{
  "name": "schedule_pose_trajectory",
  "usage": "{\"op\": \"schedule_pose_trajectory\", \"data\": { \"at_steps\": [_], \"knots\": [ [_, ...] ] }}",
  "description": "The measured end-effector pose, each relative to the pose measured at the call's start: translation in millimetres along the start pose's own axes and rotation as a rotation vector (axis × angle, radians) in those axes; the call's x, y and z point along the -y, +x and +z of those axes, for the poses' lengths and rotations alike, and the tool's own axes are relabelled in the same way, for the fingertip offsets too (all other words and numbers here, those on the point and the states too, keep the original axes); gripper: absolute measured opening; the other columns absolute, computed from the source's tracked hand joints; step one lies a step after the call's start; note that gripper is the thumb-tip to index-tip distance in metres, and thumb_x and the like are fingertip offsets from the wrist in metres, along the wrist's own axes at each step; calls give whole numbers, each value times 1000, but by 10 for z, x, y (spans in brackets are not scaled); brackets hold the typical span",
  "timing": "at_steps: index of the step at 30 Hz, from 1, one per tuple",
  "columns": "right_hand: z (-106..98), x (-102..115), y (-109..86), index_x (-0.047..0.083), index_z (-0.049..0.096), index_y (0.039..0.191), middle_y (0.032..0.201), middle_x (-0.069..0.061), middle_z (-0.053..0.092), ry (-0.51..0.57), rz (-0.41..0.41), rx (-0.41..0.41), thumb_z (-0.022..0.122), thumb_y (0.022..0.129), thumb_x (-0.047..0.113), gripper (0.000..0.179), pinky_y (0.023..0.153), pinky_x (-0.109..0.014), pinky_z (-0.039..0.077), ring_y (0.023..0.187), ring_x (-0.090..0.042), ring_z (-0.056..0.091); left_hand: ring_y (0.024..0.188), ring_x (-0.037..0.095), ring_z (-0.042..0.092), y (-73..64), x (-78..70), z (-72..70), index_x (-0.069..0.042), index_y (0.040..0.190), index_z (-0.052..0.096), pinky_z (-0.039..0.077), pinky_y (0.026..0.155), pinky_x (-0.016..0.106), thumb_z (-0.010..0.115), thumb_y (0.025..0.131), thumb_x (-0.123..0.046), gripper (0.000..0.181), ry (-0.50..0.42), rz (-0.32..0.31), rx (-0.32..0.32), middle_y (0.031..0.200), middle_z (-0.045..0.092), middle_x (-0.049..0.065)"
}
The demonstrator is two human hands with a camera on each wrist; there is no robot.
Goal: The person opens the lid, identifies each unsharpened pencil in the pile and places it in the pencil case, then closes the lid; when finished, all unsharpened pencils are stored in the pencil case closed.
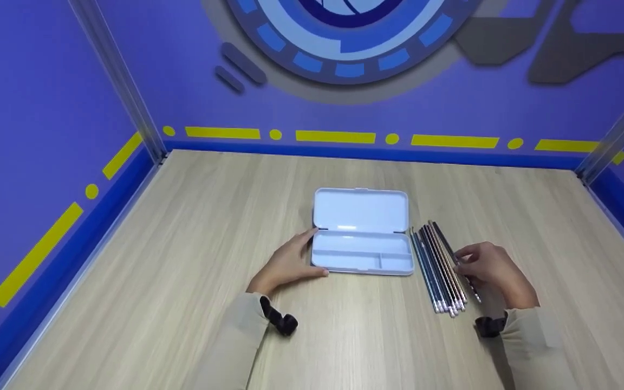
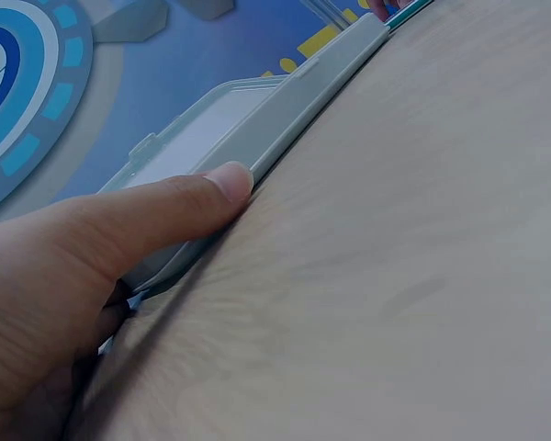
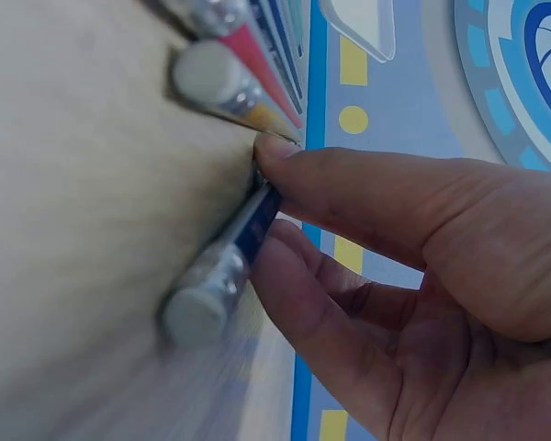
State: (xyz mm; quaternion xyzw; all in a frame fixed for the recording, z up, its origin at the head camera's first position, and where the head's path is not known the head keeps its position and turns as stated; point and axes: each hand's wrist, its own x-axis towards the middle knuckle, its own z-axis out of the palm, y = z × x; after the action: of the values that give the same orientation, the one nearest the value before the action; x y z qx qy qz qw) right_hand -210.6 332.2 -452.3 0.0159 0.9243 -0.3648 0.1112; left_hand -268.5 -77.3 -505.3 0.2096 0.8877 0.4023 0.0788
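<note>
A white pencil case (image 1: pixel 361 210) lies open on the table, its lid folded back and its compartments bare. My left hand (image 1: pixel 287 261) holds the case at its left end, thumb along the front edge and fingers at the back corner. Right of the case, several pencils (image 1: pixel 437 268) lie side by side, their white erasers toward me. With thumb and fingertips, my right hand (image 1: pixel 495 271) pinches a dark pencil (image 3: pixel 254 225) at the right side of the row. In the right wrist view this pencil's eraser end is near the tabletop, apart from the neighbouring erasers.
The wood-grain table (image 1: pixel 182 244) extends around the case on every side. Blue and purple panels (image 1: pixel 339 143) with yellow marks stand along its back and both sides. Black wrist straps (image 1: pixel 282 322) sit over the sleeves.
</note>
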Motion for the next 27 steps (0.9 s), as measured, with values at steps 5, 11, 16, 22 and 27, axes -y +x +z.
{"op": "schedule_pose_trajectory", "data": {
  "at_steps": [5,11,16,22,27],
  "knots": [
    [-16,-2,-16,-16,58,119,91,-20,69,6,-15,2,67,84,6,42,55,-28,52,62,-13,60,142,28,32,-15,-1,6,-21,152,30,29,115,46,83,68,-50,103,-9,-12,11,154,34,12],
    [-34,38,-16,-15,56,123,92,-20,70,17,-29,-17,65,85,6,45,54,-29,51,62,-14,60,142,30,31,-6,-20,-10,-21,152,29,29,115,48,82,68,-50,104,-12,-12,11,154,33,13],
    [-21,80,16,-13,58,122,88,-15,69,27,-51,-56,66,84,6,43,52,-27,49,59,-12,57,142,29,31,8,-26,-17,-20,153,28,29,116,46,83,68,-50,105,-11,-12,7,154,33,12],
    [-5,136,47,-9,65,115,88,-16,69,8,-119,-116,67,85,6,33,49,-25,46,58,-12,55,143,30,31,-2,-17,-10,-21,152,29,28,116,47,83,68,-50,105,-13,-11,11,154,33,13],
    [9,231,96,-4,70,111,97,-20,71,-31,-185,-163,69,86,9,28,58,-22,51,75,-18,64,143,30,30,-8,-11,-7,-20,152,30,28,116,47,83,68,-48,103,-11,-5,7,155,33,13]
  ]
}}
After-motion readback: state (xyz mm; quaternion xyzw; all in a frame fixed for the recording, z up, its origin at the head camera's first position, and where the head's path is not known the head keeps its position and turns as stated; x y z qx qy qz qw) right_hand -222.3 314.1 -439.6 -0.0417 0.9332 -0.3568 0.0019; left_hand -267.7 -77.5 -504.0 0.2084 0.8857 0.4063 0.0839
